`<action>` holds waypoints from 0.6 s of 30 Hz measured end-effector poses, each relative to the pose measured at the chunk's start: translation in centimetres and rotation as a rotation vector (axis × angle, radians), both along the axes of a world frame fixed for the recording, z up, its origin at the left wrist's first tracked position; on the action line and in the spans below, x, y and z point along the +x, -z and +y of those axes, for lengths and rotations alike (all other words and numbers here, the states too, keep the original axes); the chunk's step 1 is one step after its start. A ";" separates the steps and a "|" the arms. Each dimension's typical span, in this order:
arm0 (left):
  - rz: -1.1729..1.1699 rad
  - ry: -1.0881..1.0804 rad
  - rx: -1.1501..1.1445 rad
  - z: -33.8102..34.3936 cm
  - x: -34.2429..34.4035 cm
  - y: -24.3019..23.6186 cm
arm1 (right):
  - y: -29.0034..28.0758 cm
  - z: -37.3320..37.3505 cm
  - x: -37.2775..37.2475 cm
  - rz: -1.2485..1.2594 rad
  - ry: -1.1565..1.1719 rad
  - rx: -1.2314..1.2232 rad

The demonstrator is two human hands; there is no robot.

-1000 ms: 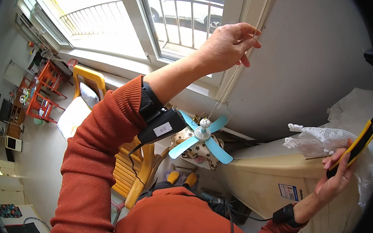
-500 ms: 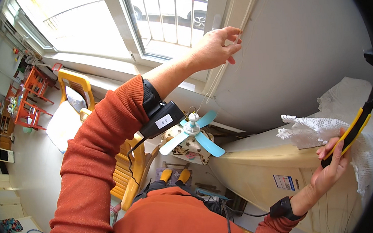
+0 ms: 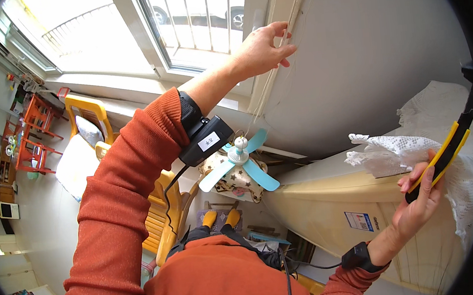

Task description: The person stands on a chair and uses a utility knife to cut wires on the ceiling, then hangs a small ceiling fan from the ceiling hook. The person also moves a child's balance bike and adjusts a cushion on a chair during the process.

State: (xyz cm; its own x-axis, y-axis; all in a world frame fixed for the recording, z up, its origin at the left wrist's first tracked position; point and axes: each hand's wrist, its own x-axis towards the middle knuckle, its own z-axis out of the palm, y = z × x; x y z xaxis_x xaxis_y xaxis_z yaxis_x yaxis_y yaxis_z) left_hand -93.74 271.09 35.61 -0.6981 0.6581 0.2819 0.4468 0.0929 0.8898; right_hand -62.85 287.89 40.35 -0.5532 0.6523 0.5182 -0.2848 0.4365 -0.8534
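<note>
My left hand (image 3: pixel 264 48) is raised beside the window frame, thumb and fingers apart around a thin pale cord (image 3: pixel 272 81). The cord runs down along the frame toward a small fan (image 3: pixel 238 156) with light blue blades and a white hub. Whether the cord is tied to the fan cannot be made out. At the right, my right hand (image 3: pixel 418 201) is closed around a long black tool with yellow edges (image 3: pixel 448 153); its exact kind is unclear. White lace cloth (image 3: pixel 402 151) lies just behind that hand, over a cream-coloured cabinet-like appliance (image 3: pixel 321 202).
Left of me stand a yellow wooden chair (image 3: pixel 160 217) and another with a grey cushion (image 3: pixel 88 130). Red chairs (image 3: pixel 38 155) are farther off. A star-patterned cloth (image 3: pixel 245 183) lies under the fan. A black cable (image 3: pixel 288 279) hangs across my front.
The view has shifted slightly. My left thumb and fingers have spread farther apart at the cord. My right hand keeps its hold on the black-and-yellow tool, almost unmoved.
</note>
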 end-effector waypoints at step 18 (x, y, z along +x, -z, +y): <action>1.007 -0.131 0.567 -12.0 7.8 -7.4 | -0.1 -0.5 -0.3 0.013 0.034 -0.010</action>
